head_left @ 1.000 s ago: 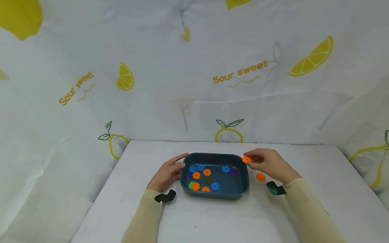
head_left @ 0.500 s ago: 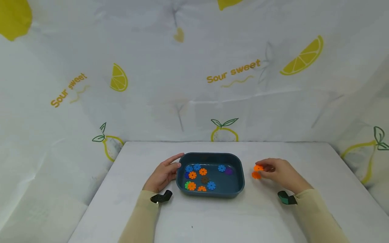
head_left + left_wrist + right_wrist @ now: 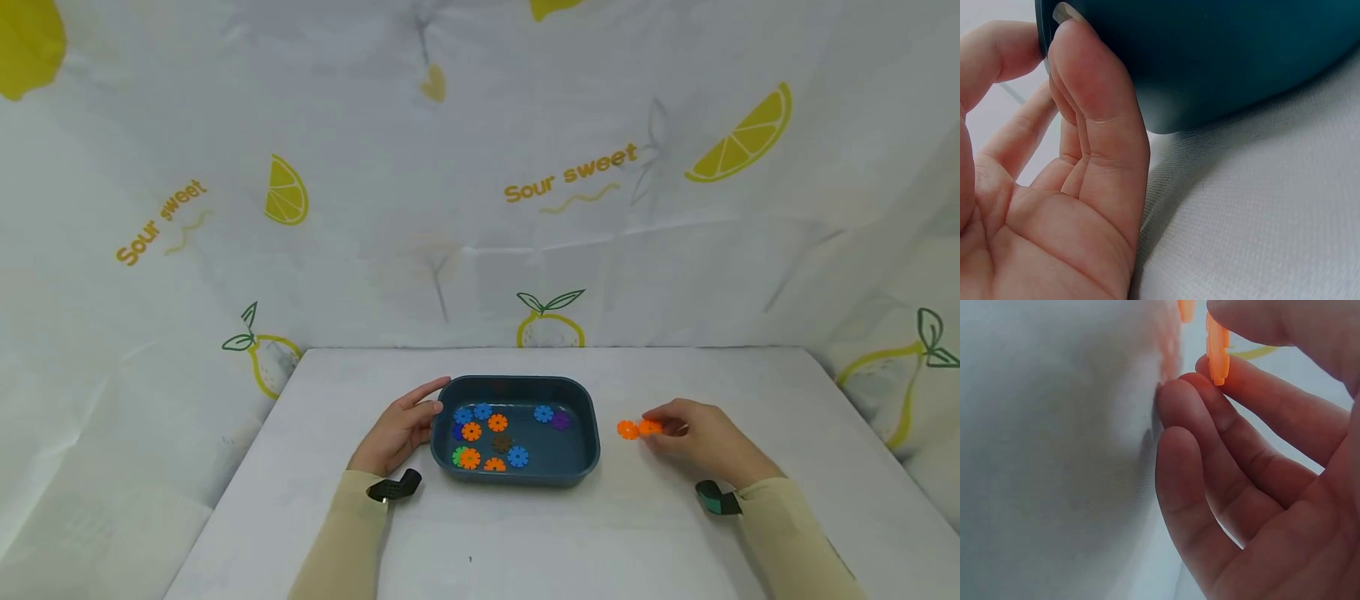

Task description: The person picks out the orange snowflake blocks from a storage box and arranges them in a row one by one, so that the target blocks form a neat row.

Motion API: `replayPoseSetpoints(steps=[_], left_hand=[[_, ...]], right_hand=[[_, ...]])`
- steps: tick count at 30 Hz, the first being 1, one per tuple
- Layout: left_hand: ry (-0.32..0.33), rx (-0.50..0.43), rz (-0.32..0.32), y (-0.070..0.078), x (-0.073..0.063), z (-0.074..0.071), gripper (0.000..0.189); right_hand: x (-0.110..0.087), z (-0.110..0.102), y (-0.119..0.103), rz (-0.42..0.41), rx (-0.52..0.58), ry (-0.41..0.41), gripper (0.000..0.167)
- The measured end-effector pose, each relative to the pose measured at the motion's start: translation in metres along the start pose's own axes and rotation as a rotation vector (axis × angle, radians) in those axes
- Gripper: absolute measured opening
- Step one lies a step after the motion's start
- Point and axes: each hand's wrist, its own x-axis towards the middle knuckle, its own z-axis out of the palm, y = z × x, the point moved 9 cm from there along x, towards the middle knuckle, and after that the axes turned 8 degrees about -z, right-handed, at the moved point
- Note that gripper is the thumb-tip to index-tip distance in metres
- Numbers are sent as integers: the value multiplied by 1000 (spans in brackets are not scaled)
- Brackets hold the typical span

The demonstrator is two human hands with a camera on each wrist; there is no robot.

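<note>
In the head view my left hand grips the left end of a dark blue tray, thumb and fingers on its rim; the left wrist view shows the tray wall up close. To the right of the tray, my right hand pinches an orange notched disc between thumb and fingers, low over the table. The right wrist view shows this disc edge-on. A second orange disc is just left of the held one; whether the two touch I cannot tell.
Inside the tray lie several notched discs: orange ones, blue ones, a purple one, a brown one and a green one. The white table meets a lemon-print cloth behind.
My right hand has moved from the tray's right rim rightward and down with its orange disc, ending beside the other orange disc. My left hand keeps its grip on the tray.
</note>
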Motion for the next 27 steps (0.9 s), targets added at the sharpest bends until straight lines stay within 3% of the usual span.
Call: replayPoseSetpoints(steps=[27], left_hand=[[-1,-9,-1,-2,3,-2,51]], right_hand=[[5,6,9,17,-12,2,35]])
